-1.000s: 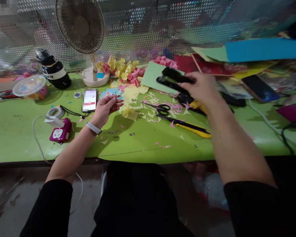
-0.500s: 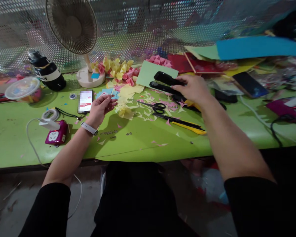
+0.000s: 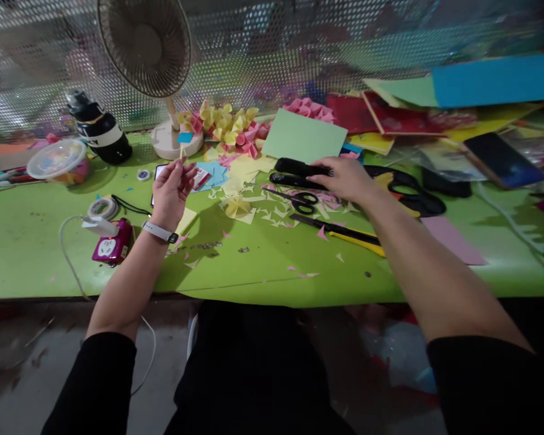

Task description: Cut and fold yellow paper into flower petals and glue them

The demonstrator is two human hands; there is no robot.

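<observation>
My right hand is closed around the back end of a black stapler, low over the table among paper scraps. Its jaws point left. Raised near the fan's base, my left hand pinches a thin pale yellow piece, too small to make out fully. A phone lies partly hidden behind that hand, beside blue paper squares. Below the stapler lie black scissors and a yellow-and-black long tool. A folded yellow paper flower sits between my hands.
A fan, a black bottle and a lidded tub stand at back left. Behind lie paper flowers and a green sheet. Larger scissors lie right. A purple socket block and staples are near the front.
My right hand has lowered the stapler towards the table. My left hand has risen a little and moved left, now covering much of the phone. The view has shifted slightly right.
</observation>
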